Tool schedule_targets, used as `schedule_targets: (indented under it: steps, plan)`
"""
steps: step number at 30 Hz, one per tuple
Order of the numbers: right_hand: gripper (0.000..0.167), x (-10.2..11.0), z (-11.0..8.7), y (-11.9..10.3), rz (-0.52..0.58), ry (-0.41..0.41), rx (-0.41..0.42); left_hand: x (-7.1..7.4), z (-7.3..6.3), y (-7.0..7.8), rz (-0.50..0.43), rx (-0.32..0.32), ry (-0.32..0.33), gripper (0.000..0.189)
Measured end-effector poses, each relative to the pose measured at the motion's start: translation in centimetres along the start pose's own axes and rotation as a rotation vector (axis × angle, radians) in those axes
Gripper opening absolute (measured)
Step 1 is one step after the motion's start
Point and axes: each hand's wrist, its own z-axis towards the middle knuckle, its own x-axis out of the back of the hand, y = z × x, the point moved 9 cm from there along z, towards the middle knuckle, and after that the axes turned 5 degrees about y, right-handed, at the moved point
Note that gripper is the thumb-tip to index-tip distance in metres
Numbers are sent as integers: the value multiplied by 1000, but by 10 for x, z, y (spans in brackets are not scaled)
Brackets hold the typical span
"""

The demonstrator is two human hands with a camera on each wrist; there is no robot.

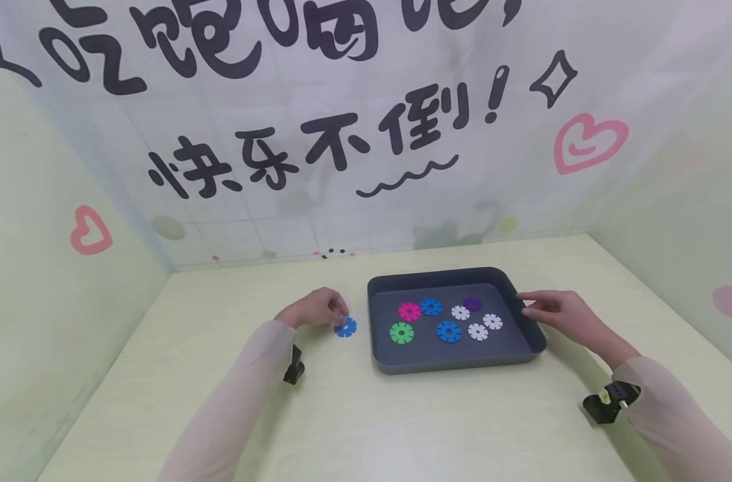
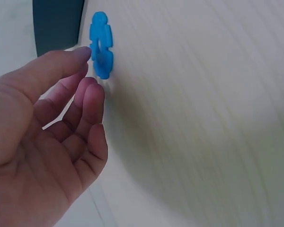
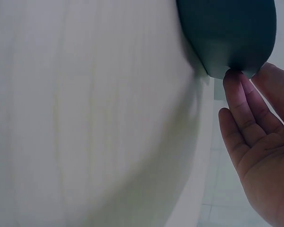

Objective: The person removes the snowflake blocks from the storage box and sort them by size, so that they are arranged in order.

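Note:
Just left of the dark grey tray (image 1: 450, 365), a blue snowflake building disc (image 1: 349, 330) lies at the fingertips of my left hand (image 1: 317, 308). In the left wrist view, thumb and fingertips come together at the edge of the blue disc (image 2: 103, 47), not curled round it; the other fingers bend loosely. My right hand (image 1: 558, 314) holds the tray by its right wall. The right wrist view has fingertips against the outer wall (image 3: 227, 38), and one digit passes behind the rim, its tip hidden.
Inside the tray lie a pink disc (image 1: 410, 311), a green disc (image 1: 402, 333), two blue discs (image 1: 449, 331), a purple disc (image 1: 473, 304) and three white discs (image 1: 477, 332). A pale table (image 1: 366, 422) stands before a printed back wall (image 1: 341, 221), with side walls left and right.

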Motion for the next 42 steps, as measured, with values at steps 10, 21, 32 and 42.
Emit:
schedule_targets:
  steps: [10,21,32,42]
  plan:
    - [39,-1,-1,4,4,-4,-20,2,0,43,40,-152,-10,14]
    - [38,-1,-2,3,18,7,4,-22,3,92,37,-275,-76,17]
    - [39,-2,-1,6,19,0,-8,-46,15,107,22,-341,-127,18]
    - [39,-2,-1,3,22,-5,-16,-63,33,103,178,-230,-180,21]
